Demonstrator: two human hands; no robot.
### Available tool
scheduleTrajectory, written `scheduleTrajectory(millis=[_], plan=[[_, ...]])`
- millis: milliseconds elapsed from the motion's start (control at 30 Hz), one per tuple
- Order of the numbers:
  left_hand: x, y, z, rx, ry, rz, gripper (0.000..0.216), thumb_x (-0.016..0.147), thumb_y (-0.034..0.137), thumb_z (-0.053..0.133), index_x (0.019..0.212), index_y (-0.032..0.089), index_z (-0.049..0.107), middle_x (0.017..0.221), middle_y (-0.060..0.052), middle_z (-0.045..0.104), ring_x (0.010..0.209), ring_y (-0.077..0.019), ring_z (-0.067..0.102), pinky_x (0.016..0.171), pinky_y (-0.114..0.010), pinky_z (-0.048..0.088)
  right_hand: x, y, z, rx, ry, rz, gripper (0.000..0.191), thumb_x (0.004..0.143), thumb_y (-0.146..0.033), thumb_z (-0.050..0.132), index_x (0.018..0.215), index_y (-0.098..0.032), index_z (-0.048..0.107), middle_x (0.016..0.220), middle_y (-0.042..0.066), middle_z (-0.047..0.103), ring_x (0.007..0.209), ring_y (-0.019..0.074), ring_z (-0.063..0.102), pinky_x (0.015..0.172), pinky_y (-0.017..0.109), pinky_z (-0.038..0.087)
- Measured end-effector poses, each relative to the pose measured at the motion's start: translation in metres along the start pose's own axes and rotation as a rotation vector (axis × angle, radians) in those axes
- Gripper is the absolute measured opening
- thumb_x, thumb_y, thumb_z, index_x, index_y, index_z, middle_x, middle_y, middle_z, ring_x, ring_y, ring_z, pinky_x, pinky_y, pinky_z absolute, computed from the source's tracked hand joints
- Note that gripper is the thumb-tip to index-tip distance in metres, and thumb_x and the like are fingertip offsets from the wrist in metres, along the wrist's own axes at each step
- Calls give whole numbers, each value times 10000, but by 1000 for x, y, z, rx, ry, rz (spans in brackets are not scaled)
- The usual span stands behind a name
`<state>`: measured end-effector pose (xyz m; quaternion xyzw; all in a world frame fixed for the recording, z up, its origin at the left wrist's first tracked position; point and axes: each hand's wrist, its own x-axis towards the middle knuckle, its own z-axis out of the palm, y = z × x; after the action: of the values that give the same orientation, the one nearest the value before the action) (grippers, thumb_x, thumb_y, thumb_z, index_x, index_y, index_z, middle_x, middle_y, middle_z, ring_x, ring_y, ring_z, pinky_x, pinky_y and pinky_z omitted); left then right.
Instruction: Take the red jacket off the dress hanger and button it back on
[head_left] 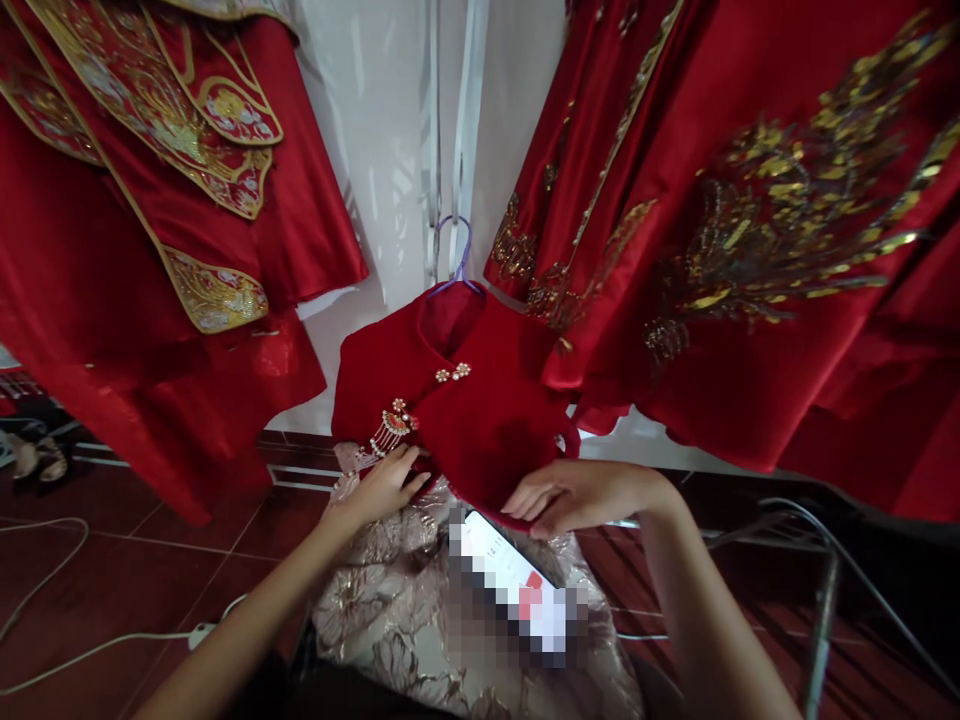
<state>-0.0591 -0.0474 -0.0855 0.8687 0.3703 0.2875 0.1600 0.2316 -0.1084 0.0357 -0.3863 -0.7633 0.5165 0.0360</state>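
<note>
A small red velvet top (480,410) hangs on a purple hanger (456,262) in front of me, with pearl buttons and a tasselled brooch (390,428) on its flap. My left hand (384,484) pinches the lower left hem of the top, just under the brooch. My right hand (571,496) grips the lower right hem, fingers curled under the cloth. Below the hands a phone (517,585) with a lit screen lies on a beige floral brocade cloth (382,600) spread over my lap.
Large red garments with gold embroidery hang at left (150,200) and right (750,230). A white wall with a metal rail (450,120) stands behind. White cables and a plug (202,632) lie on the dark red tiled floor. A metal frame (825,600) is at right.
</note>
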Motion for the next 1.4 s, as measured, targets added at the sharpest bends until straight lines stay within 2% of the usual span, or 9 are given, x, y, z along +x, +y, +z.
scheduleTrajectory(millis=[67, 200, 300, 400, 500, 667, 767, 900, 1400], plan=[[1, 2, -4, -39, 3, -13, 260, 858, 272, 469, 1114, 232, 483, 1036, -48, 579, 964, -177, 565, 876, -339, 442, 7, -9, 10, 73, -25, -51, 467, 725, -386, 631, 1139, -173, 601, 1092, 66, 644, 999, 195, 599, 858, 287, 482], [2, 6, -8, -71, 59, -78, 245, 784, 204, 546, 1022, 233, 496, 894, -5, 593, 845, -155, 583, 771, -292, 464, 40, 5, 18, -88, 290, -66, 415, 777, -415, 577, 1108, -165, 566, 1014, 77, 647, 906, 166, 610, 800, 284, 488], [3, 9, -8, -68, 82, -100, 184, 742, 159, 559, 910, 217, 508, 839, 3, 582, 787, -148, 572, 722, -275, 459, 72, 23, 27, -368, 567, 91, 397, 771, -403, 591, 1080, -161, 529, 931, 83, 633, 815, 175, 610, 743, 297, 471], [4, 13, -10, -105, 81, -102, 148, 737, 164, 565, 874, 207, 531, 814, 2, 588, 764, -143, 570, 708, -270, 458, 99, 33, 41, -570, 807, 266, 413, 711, -386, 663, 1032, -178, 507, 1003, 102, 589, 886, 214, 597, 708, 293, 450], [5, 13, -14, -169, 81, -101, 85, 768, 198, 550, 850, 196, 572, 794, -2, 611, 744, -132, 577, 699, -261, 459, 113, 36, 50, -677, 957, 343, 230, 753, -316, 617, 925, -199, 520, 989, 88, 578, 942, 224, 581, 677, 267, 427], [8, 5, -12, -297, 1, -164, 143, 761, 268, 594, 863, 176, 634, 776, -15, 661, 680, -120, 590, 626, -239, 462, 110, 43, 41, -572, 971, 211, 23, 761, -209, 538, 764, -206, 515, 802, 25, 616, 721, 159, 603, 606, 243, 406], [10, 0, -7, -423, 3, -220, 197, 713, 304, 654, 831, 146, 650, 748, -36, 676, 667, -124, 607, 628, -240, 478, 111, 44, 37, -276, 914, 10, 83, 714, -200, 585, 750, -199, 510, 699, -1, 620, 662, 134, 607, 612, 230, 441], [11, -4, -3, -583, 19, -256, 262, 649, 333, 713, 786, 118, 651, 743, -60, 685, 685, -138, 627, 654, -245, 498, 121, 35, 47, 97, 749, -275, 239, 697, -310, 656, 868, -173, 561, 769, 30, 666, 723, 143, 641, 655, 248, 504], [7, -5, -7, -623, 4, -274, 235, 698, 319, 670, 841, 138, 714, 863, -82, 719, 799, -201, 668, 760, -300, 521, 138, 34, 71, 8, 886, -295, 150, 796, -280, 572, 896, -215, 664, 842, 16, 712, 758, 158, 679, 715, 271, 545]])
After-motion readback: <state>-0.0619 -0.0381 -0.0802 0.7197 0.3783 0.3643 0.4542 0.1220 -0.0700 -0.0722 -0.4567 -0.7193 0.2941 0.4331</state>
